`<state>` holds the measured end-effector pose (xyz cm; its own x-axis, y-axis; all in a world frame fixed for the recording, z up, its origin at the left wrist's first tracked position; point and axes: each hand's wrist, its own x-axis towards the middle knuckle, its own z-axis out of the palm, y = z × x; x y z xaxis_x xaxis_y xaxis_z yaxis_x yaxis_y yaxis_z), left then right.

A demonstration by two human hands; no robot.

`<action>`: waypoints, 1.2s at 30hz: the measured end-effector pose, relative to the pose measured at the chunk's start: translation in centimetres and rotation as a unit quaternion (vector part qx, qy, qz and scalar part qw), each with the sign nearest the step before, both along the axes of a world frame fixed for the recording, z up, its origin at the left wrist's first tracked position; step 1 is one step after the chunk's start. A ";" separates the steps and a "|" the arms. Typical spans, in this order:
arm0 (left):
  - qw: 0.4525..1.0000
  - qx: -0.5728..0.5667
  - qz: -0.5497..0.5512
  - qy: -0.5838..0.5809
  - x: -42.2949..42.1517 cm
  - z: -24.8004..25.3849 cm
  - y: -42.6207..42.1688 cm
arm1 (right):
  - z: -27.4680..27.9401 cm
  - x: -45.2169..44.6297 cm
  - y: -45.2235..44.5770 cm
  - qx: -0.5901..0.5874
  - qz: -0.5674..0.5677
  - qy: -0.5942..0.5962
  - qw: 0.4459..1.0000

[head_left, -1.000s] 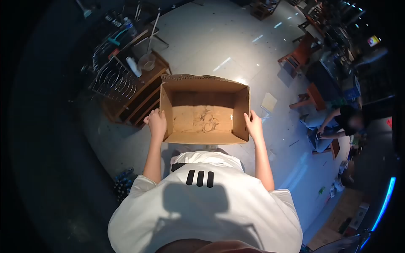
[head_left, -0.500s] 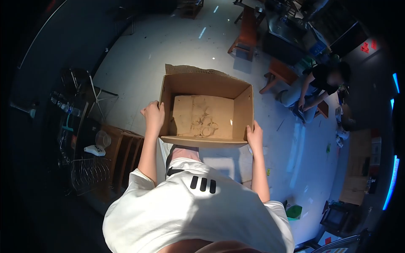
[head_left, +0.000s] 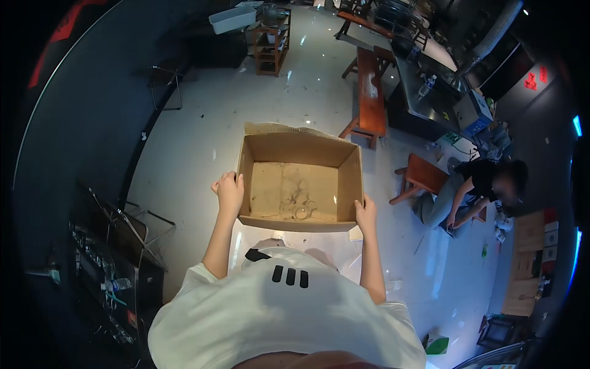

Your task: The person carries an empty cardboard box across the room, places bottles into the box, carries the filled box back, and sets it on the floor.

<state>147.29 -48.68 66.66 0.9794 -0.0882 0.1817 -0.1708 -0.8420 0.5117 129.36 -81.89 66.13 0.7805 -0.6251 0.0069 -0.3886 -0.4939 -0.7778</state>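
An open-topped cardboard box [head_left: 295,147] is held level in front of my body, with dark stains and ring marks on its inner bottom. My left hand [head_left: 229,189] grips its left side, fingers curled and thumb on the edge. On the opposite side, my right hand [head_left: 366,215] holds the lower right edge, thumb up against the wall of the box. Nothing lies inside the box.
Wooden benches [head_left: 370,92] stand beyond the box at the right, by a dark counter [head_left: 424,101]. A seated person [head_left: 476,184] is on the right. A wooden shelf [head_left: 268,52] stands far ahead. Folding-leg furniture [head_left: 144,230] and a green-and-white box [head_left: 436,344] flank me.
The view has turned and moved forward: the wooden rack at my left has left view, while benches and a far shelf now show. Both hands keep hold of the box.
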 end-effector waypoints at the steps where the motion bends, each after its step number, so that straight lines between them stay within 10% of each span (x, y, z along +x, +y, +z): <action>1: 1.000 -0.005 -0.007 -0.008 2.4 -0.2 -0.8 | 0.4 2.1 -0.7 -0.002 -0.003 -0.011 1.000; 36: 0.981 0.003 -0.191 0.037 89.0 4.3 -52.2 | 4.9 82.0 -46.3 0.013 -0.209 -0.033 0.977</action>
